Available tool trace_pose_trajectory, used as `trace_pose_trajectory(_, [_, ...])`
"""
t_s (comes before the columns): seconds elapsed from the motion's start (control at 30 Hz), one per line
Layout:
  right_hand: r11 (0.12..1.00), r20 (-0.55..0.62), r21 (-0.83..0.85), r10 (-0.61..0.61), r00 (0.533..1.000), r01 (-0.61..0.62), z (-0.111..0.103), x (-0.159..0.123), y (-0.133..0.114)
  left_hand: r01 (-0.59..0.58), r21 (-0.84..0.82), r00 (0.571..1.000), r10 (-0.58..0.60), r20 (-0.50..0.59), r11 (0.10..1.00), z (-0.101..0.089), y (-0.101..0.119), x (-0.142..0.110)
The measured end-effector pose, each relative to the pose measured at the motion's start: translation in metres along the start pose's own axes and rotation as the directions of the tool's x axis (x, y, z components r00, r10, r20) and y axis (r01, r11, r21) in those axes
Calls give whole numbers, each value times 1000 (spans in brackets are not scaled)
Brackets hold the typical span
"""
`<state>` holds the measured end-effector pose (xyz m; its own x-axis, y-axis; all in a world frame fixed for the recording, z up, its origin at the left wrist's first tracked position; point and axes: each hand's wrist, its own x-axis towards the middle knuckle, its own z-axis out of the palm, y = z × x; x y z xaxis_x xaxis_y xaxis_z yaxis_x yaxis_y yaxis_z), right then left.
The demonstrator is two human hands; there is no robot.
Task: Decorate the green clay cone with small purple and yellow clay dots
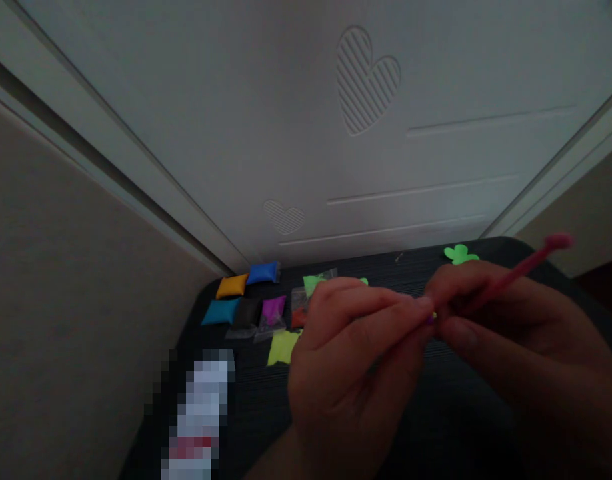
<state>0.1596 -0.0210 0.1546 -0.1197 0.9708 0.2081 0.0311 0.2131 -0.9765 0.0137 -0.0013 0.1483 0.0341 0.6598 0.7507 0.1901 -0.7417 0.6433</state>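
My left hand is closed in a pinch over the dark table, with its fingertips against those of my right hand. Between the fingertips shows a tiny purple and yellow piece, mostly hidden, which looks like modelling clay. My right hand is also closed, and a pink stick-shaped modelling tool runs through its grip. The tool's blunt, wider end points up to the right, while its lower end is hidden by the fingers. Behind my right hand lies a flat bright green clay shape with rounded lobes.
On the dark table, left of my hands, are blue, orange-yellow, teal, black and purple clay packets. A yellow piece lies nearer. A pixelated pale object is front left. A white panel rises behind.
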Motion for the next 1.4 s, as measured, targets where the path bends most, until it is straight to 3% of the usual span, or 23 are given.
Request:
trace_pose_trajectory(0.37, [999, 60, 44, 12, 998, -14, 0, 7, -1, -115, 94, 991, 108, 77, 989, -1, -1, -1])
trace_pose_trajectory(0.83, [996, 74, 85, 11, 997, -17, -1, 7, -3, -24, 6, 999, 24, 31, 1000, -2, -1, 0])
trace_pose_trajectory(1.1, [997, 72, 70, 37, 997, -42, -5, 6, -2, 36, -44, 996, -32, 79, 998, -3, 0, 3])
trace_pose_trajectory(1.4, [997, 89, 60, 37, 995, -42, -5, 6, -2, -7, 8, 997, 7, 75, 1000, -2, -1, 2])
